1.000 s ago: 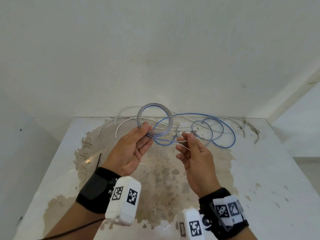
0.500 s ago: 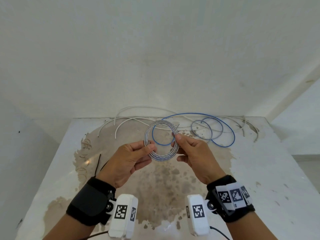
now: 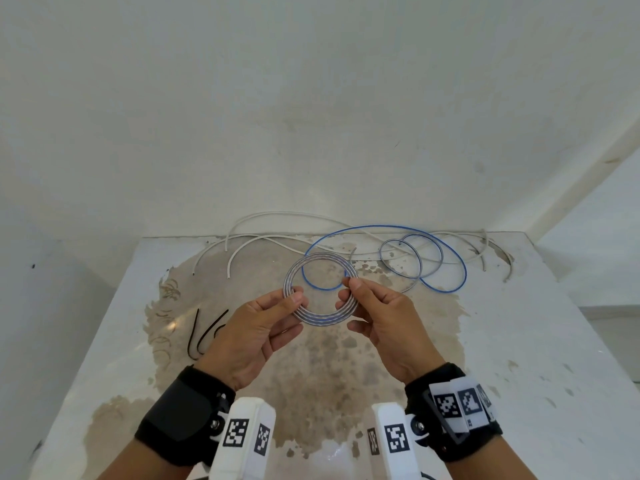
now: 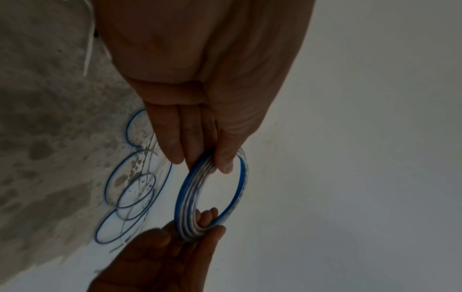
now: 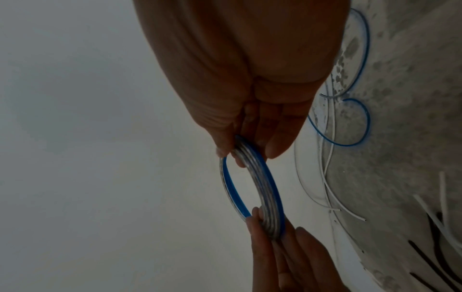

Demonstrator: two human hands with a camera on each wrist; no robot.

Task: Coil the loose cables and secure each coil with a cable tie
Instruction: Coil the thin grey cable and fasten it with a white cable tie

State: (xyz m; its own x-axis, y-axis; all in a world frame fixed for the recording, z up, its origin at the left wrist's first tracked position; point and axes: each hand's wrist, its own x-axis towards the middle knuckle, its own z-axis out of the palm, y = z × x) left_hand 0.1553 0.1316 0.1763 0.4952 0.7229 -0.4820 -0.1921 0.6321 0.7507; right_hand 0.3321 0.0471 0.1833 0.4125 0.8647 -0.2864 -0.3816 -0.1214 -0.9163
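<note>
A flat coil of clear and blue cable [image 3: 322,318] hangs in the air above the table, held by both hands. My left hand [image 3: 263,323] pinches its left edge between thumb and fingers. My right hand [image 3: 377,317] pinches its right edge. The left wrist view shows the coil [image 4: 190,191] side-on under my left fingers [image 4: 222,158]. In the right wrist view the coil [image 5: 265,189] sits under my right fingers [image 5: 277,142]. A loose blue cable [image 3: 446,268] lies in loops on the table behind the coil. Two black cable ties [image 3: 201,334] lie left of my left hand.
A worn white table [image 3: 519,341] with a brown stained middle stands against a white wall. Several loose white cables [image 3: 263,237] trail along its back edge. The table's left and right edges drop off to the floor.
My right hand has let go of the loose strand and taken the coil's right edge. The coil has come down and toward me, and now lies flatter between both hands.
</note>
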